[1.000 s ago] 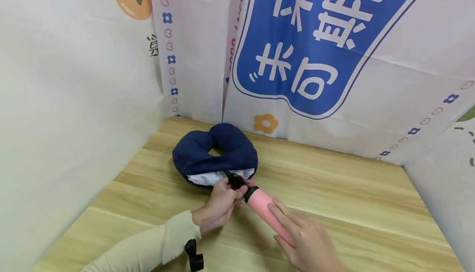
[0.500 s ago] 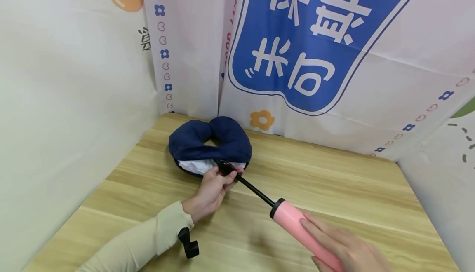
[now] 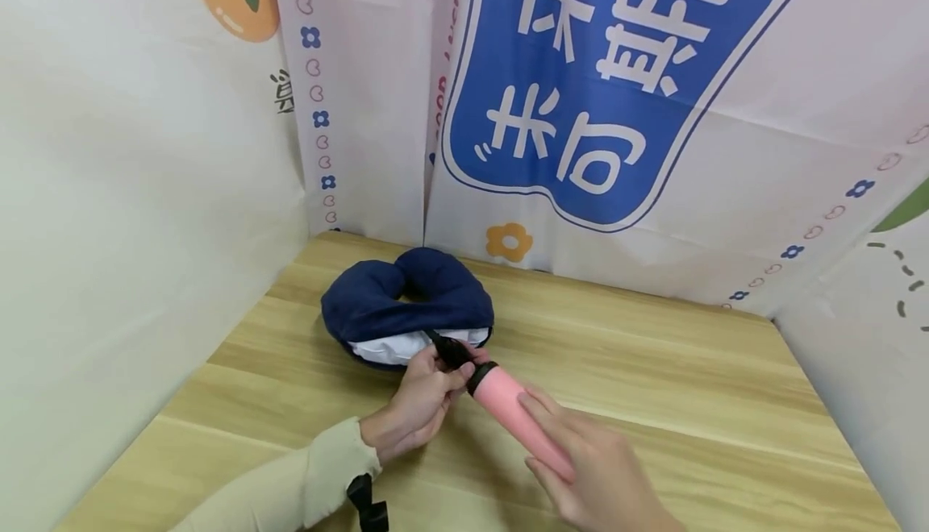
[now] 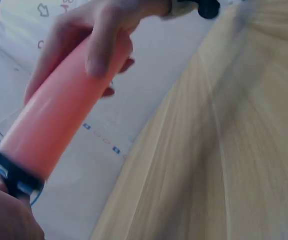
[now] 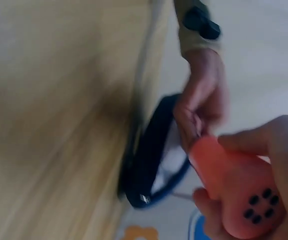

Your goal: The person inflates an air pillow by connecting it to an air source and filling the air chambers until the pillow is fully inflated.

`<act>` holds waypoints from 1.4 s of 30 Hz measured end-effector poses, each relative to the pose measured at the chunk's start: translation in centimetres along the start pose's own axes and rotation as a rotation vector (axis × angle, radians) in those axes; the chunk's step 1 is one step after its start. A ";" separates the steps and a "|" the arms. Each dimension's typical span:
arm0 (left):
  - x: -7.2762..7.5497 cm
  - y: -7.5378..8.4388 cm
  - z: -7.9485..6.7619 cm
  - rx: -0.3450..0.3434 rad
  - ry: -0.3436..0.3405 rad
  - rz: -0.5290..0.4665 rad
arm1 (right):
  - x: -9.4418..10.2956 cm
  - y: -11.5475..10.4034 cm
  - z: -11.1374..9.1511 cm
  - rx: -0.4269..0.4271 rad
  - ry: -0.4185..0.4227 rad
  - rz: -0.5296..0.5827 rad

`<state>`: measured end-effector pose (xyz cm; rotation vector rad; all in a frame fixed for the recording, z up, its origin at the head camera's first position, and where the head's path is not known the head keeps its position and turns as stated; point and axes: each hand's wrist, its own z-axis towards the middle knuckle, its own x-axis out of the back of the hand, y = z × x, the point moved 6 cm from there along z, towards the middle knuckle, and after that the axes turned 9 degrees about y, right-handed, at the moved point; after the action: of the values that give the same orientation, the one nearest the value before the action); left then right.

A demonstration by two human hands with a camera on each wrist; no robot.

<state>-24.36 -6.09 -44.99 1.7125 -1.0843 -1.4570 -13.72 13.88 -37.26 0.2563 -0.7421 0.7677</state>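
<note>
A navy U-shaped neck pillow [image 3: 443, 290] lies on the wooden table, its near seam open on a white inner layer [image 3: 385, 350]. At that opening my left hand [image 3: 419, 403] grips the black front end [image 3: 452, 350] of a pink hand pump. The fingers partly hide where this end meets the pillow. My right hand [image 3: 598, 471] is wrapped round the pump's pink barrel [image 3: 517, 413], which slants down to the right. In the left wrist view the barrel's black collar [image 4: 18, 172] sits close to the left hand. Dark holes mark the pump's rear end [image 5: 254, 195] in the right wrist view.
The wooden table [image 3: 697, 379] extends to the right of the pump. White printed sheets [image 3: 377, 113] rise behind it and at both sides. A black strap [image 3: 366, 504] hangs from the left wrist.
Half a second ago my right hand had drawn the barrel back, baring a black rod. Now the barrel is pushed forward again and the rod is covered. The left hand keeps its grip.
</note>
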 end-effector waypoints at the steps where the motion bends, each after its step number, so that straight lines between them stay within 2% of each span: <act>1: 0.1 0.0 0.1 -0.004 -0.019 0.004 | 0.3 0.3 -0.4 -0.022 -0.041 0.007; 5: 0.2 0.2 0.4 -0.020 -0.076 -0.011 | 2.4 1.3 -1.7 -0.116 -0.207 -0.046; 9: 0.6 0.2 0.5 -0.003 -0.083 -0.033 | 4.5 1.9 -2.8 -0.154 -0.314 -0.131; 13: 0.9 -0.2 0.3 0.020 -0.028 -0.050 | 6.0 2.1 -3.3 -0.156 -0.340 -0.158; 15: 0.7 -0.5 -0.1 0.041 0.002 -0.049 | 6.0 1.8 -2.8 -0.155 -0.311 -0.154; 19: -0.2 -1.7 -1.0 0.108 0.018 -0.035 | 4.3 0.1 -0.6 -0.169 -0.258 -0.162; 21: -0.5 -2.2 -1.3 0.120 0.017 -0.032 | 3.4 -0.8 0.3 -0.124 -0.173 -0.175; 24: -0.5 -2.2 -1.3 0.096 0.034 -0.025 | 1.7 -1.9 1.1 -0.076 -0.107 -0.199; 27: 0.0 -1.7 -1.0 0.053 0.038 0.002 | 0.4 -2.3 1.2 -0.055 -0.089 -0.182; 30: 0.7 -0.7 -0.2 0.015 0.019 0.030 | 0.0 -1.5 0.6 -0.027 -0.130 -0.097; 33: 1.2 -0.1 0.2 0.009 -0.009 0.019 | 0.9 -0.4 -0.5 -0.023 -0.205 -0.034; 35: 1.5 0.2 0.2 0.018 -0.024 0.005 | 1.9 0.2 -1.3 -0.054 -0.261 -0.041; 38: 1.7 0.1 0.3 0.029 -0.027 -0.014 | 3.4 1.2 -2.6 -0.173 -0.387 -0.100; 42: 1.9 0.2 0.8 0.030 0.020 -0.044 | 5.5 2.0 -3.5 -0.197 -0.376 -0.141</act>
<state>-25.11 -7.84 -45.82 1.7785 -1.0690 -1.4547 -10.72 19.88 -36.05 0.2749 -1.1358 0.5118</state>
